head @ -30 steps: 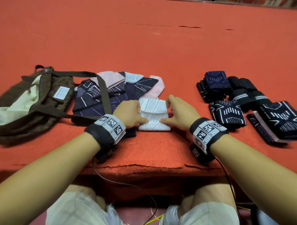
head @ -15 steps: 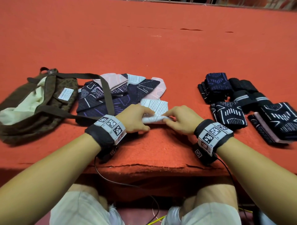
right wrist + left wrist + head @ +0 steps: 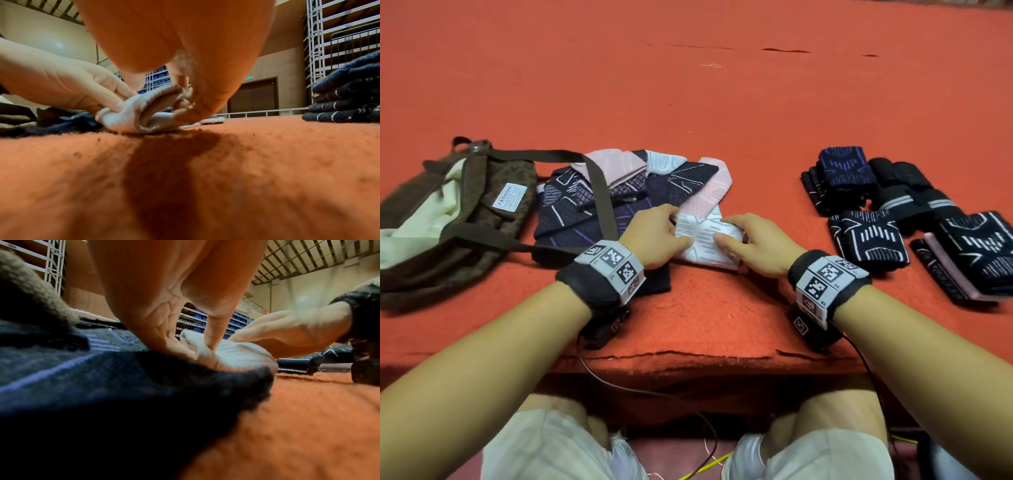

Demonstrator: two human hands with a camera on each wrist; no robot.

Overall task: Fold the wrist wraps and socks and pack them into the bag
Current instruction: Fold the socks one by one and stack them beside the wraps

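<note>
A white patterned sock (image 3: 705, 241) lies folded over on the orange carpeted table, between my two hands. My left hand (image 3: 659, 236) pinches its left side, thumb on top (image 3: 209, 337). My right hand (image 3: 751, 243) pinches its right side; in the right wrist view its fingers curl round the doubled layers of the sock (image 3: 144, 113). Left of the sock lies a heap of unfolded dark and pink socks (image 3: 619, 192). The brown bag (image 3: 448, 219) lies open at far left, its strap across the heap. Folded dark wraps and socks (image 3: 893, 212) sit at right.
The table's front edge (image 3: 688, 356) runs just under my wrists, with my knees below it. Bare orange carpet (image 3: 705, 102) stretches behind the piles. The folded stack (image 3: 349, 104) stands close to my right hand's right side.
The white sock lay flat and longer a second ago; both hands took its near edge and turned it over away from me, so it is now doubled and shorter.
</note>
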